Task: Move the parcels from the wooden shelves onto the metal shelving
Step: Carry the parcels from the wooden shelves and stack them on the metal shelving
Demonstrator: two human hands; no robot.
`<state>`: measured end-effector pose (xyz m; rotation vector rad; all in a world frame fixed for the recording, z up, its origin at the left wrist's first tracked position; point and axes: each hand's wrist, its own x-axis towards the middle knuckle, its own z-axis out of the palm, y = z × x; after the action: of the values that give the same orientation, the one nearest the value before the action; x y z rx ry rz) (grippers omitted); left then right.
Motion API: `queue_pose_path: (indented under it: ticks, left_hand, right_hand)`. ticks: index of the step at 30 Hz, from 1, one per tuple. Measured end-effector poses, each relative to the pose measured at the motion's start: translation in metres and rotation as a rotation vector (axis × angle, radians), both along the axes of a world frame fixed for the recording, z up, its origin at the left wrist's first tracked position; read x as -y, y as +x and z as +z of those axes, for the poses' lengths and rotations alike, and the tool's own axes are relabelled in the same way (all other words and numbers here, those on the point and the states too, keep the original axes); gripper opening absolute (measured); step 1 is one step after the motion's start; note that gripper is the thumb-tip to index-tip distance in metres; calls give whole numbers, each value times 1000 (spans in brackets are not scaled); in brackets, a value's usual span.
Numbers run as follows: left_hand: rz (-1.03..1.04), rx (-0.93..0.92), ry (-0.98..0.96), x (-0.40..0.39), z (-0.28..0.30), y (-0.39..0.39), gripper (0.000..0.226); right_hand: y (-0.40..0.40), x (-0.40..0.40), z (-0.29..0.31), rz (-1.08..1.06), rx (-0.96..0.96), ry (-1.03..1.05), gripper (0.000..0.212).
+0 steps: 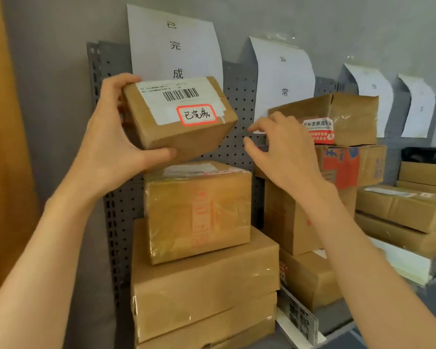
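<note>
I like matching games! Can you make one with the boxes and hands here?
Things:
1. small brown cardboard box with a barcode label
2. brown cardboard box wrapped in clear tape
3. right hand
4. white paper sheet with black characters

States:
A. open, holding nothing
B. hangs on the wall
C. gripped by the left hand
D. sits atop the stack

Pairs: 1-C, 2-D, 3-A, 4-B

2 bare forearms, left hand (111, 147) and right hand (285, 149) ungloved

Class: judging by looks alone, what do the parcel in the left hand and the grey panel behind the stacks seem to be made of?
Parcel: apparently matte brown cardboard, with creased edges, clear tape and a white paper label. Grey panel: probably painted metal, since it is thin, flat and evenly perforated.
</note>
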<state>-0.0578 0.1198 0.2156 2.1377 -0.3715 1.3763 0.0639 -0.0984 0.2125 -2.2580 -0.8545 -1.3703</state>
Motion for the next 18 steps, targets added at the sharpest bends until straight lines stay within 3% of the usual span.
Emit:
queue_pose_path:
  ticks: [4,18]
  left_hand:
    - [21,-85,13,-15,17,23,93]
    - [85,-340,-223,-62,22,98,102]
  right_hand:
    - [30,-22,19,50,-10,-11,32]
    - [97,-70,30,106,-122,-159,35]
